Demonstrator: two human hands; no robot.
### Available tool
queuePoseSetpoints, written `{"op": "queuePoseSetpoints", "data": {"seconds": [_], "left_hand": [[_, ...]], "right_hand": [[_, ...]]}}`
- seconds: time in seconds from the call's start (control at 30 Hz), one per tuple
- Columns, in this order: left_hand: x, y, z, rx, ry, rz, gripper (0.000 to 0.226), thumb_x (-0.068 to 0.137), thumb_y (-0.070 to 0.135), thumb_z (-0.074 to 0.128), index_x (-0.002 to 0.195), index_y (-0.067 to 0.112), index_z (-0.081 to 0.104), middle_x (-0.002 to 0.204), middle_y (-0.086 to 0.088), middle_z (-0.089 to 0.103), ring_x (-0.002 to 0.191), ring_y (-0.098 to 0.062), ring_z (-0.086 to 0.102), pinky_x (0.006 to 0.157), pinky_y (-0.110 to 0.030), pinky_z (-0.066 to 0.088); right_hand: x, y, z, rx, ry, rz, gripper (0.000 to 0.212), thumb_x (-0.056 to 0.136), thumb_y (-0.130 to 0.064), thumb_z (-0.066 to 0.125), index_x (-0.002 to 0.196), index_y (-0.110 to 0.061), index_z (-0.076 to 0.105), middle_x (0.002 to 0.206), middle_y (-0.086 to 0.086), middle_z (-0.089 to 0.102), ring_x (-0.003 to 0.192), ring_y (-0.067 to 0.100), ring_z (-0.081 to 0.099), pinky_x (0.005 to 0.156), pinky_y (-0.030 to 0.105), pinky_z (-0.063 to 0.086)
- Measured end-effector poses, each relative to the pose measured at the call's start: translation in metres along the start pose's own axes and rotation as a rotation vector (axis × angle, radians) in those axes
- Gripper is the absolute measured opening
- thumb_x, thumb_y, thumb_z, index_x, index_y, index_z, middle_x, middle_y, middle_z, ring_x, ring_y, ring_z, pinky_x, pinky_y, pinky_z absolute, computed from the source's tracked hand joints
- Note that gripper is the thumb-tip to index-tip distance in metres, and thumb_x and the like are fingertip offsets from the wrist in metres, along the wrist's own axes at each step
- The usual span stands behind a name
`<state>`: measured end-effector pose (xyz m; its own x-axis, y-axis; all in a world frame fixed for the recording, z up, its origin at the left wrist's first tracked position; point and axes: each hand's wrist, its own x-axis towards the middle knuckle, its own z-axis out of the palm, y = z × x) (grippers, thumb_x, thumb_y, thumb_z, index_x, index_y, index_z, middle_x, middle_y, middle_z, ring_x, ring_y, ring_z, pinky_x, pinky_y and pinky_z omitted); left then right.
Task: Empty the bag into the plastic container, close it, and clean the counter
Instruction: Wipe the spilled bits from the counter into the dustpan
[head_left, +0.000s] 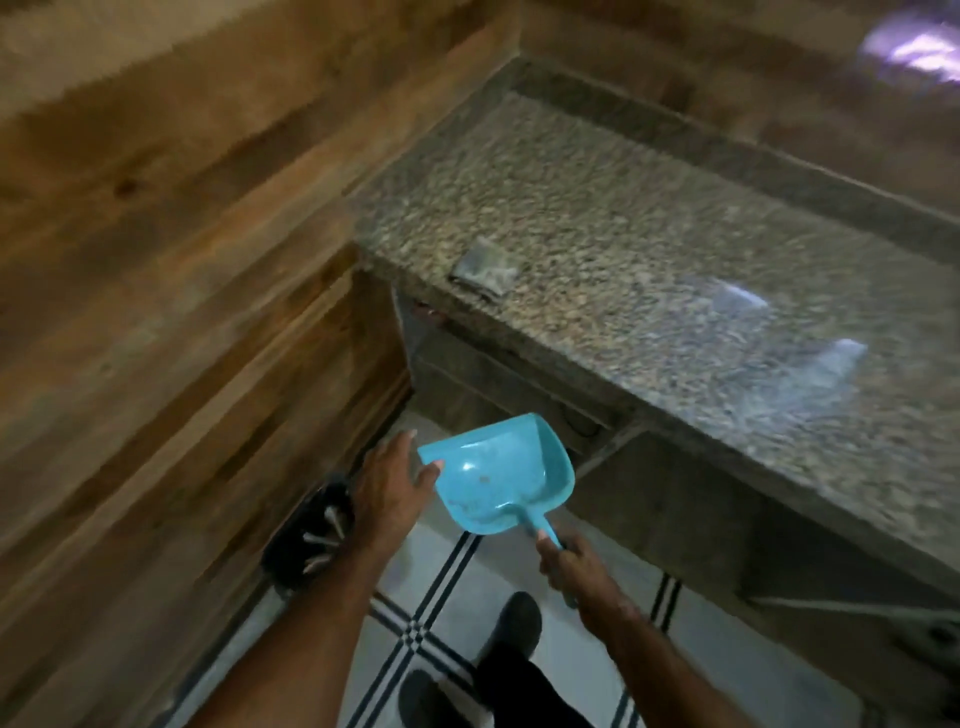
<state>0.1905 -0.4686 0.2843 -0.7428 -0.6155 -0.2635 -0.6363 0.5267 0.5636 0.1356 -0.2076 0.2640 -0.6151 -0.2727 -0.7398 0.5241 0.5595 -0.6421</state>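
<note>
A turquoise plastic dustpan (498, 475) hangs in the air below the front edge of the speckled granite counter (623, 249). My right hand (574, 566) is closed around its handle. My left hand (389, 488) has its fingers spread, and the thumb tip touches the pan's left rim. A few dark specks lie inside the pan. A small folded grey bag or cloth (485, 267) lies on the counter near its left front corner. No plastic container is in view. The picture is blurred by motion.
A wood-panelled wall (182, 260) runs along the left. A black bin (311, 535) with light objects in it stands on the floor against it. Below is white tile with dark stripes (415, 634), and my dark shoes (511, 618). Open shelving sits under the counter.
</note>
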Motion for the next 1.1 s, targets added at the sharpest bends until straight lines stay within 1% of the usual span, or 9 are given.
{"op": "queuePoseSetpoints", "data": {"seconds": [0.2, 0.37, 0.53, 0.67, 0.77, 0.83, 0.93, 1.03, 1.1], "left_hand": [[0.043, 0.09, 0.016, 0.038, -0.074, 0.151, 0.068, 0.092, 0.052, 0.068, 0.148, 0.018, 0.052, 0.146, -0.015, 0.055, 0.134, -0.035, 0.052, 0.108, -0.045, 0.044], [0.077, 0.128, 0.025, 0.081, -0.067, 0.199, 0.069, 0.092, 0.053, 0.067, 0.149, 0.017, 0.05, 0.144, -0.014, 0.057, 0.131, -0.033, 0.055, 0.103, -0.043, 0.048], [0.127, 0.156, 0.031, 0.12, -0.042, 0.253, 0.071, 0.094, 0.056, 0.064, 0.15, 0.016, 0.046, 0.146, -0.014, 0.052, 0.134, -0.035, 0.05, 0.104, -0.049, 0.047], [0.181, 0.173, 0.028, 0.232, 0.081, 0.293, 0.07, 0.093, 0.054, 0.065, 0.144, 0.011, 0.046, 0.15, -0.019, 0.042, 0.135, -0.039, 0.042, 0.104, -0.053, 0.045], [0.225, 0.183, 0.019, 0.292, 0.167, 0.249, 0.068, 0.089, 0.06, 0.063, 0.135, 0.012, 0.049, 0.144, -0.021, 0.044, 0.127, -0.04, 0.042, 0.1, -0.057, 0.046], [0.254, 0.19, 0.019, 0.323, 0.135, 0.214, 0.069, 0.09, 0.068, 0.055, 0.136, 0.016, 0.048, 0.14, -0.02, 0.044, 0.124, -0.039, 0.043, 0.099, -0.054, 0.045], [0.285, 0.191, 0.03, 0.369, 0.036, 0.216, 0.069, 0.093, 0.068, 0.051, 0.144, 0.023, 0.047, 0.147, -0.021, 0.04, 0.13, -0.04, 0.04, 0.106, -0.054, 0.037], [0.299, 0.182, 0.043, 0.532, -0.019, 0.382, 0.068, 0.096, 0.055, 0.057, 0.155, 0.027, 0.038, 0.146, -0.022, 0.043, 0.127, -0.04, 0.044, 0.1, -0.051, 0.043], [0.302, 0.181, 0.047, 0.549, -0.042, 0.478, 0.065, 0.099, 0.048, 0.056, 0.157, 0.025, 0.037, 0.14, -0.022, 0.05, 0.121, -0.04, 0.05, 0.093, -0.049, 0.047]], "right_hand": [[0.03, -0.009, -0.063, 0.063, 0.025, 0.099, 0.027, 0.103, -0.044, 0.058, 0.113, -0.021, 0.069, 0.093, 0.008, 0.069, 0.083, 0.021, 0.06, 0.075, 0.032, 0.052], [0.056, -0.019, -0.083, 0.145, 0.019, 0.075, 0.021, 0.102, -0.037, 0.062, 0.108, -0.018, 0.068, 0.083, 0.01, 0.066, 0.081, 0.024, 0.056, 0.062, 0.029, 0.046], [0.071, -0.022, -0.095, 0.172, 0.052, 0.066, 0.026, 0.102, -0.039, 0.062, 0.113, -0.016, 0.07, 0.082, 0.008, 0.067, 0.078, 0.019, 0.06, 0.061, 0.027, 0.047], [0.075, -0.032, -0.1, 0.166, 0.094, 0.056, 0.025, 0.104, -0.037, 0.059, 0.119, -0.02, 0.07, 0.091, 0.007, 0.068, 0.079, 0.014, 0.063, 0.061, 0.022, 0.05], [0.074, -0.049, -0.099, 0.177, 0.113, 0.057, 0.021, 0.105, -0.037, 0.057, 0.118, -0.025, 0.069, 0.092, 0.006, 0.069, 0.079, 0.013, 0.062, 0.063, 0.023, 0.049], [0.076, -0.059, -0.096, 0.203, 0.141, 0.062, 0.02, 0.105, -0.036, 0.057, 0.116, -0.025, 0.07, 0.091, 0.005, 0.069, 0.078, 0.013, 0.062, 0.064, 0.023, 0.05], [0.078, -0.069, -0.087, 0.244, 0.167, 0.07, 0.019, 0.105, -0.033, 0.057, 0.113, -0.021, 0.07, 0.089, 0.004, 0.069, 0.077, 0.012, 0.063, 0.063, 0.021, 0.05], [0.079, -0.068, -0.075, 0.285, 0.183, 0.092, 0.021, 0.105, -0.033, 0.059, 0.109, -0.015, 0.07, 0.089, 0.003, 0.068, 0.079, 0.012, 0.064, 0.064, 0.021, 0.049], [0.077, -0.06, -0.069, 0.321, 0.203, 0.101, 0.024, 0.104, -0.033, 0.06, 0.11, -0.012, 0.07, 0.094, 0.004, 0.068, 0.084, 0.013, 0.065, 0.068, 0.022, 0.051]]}}
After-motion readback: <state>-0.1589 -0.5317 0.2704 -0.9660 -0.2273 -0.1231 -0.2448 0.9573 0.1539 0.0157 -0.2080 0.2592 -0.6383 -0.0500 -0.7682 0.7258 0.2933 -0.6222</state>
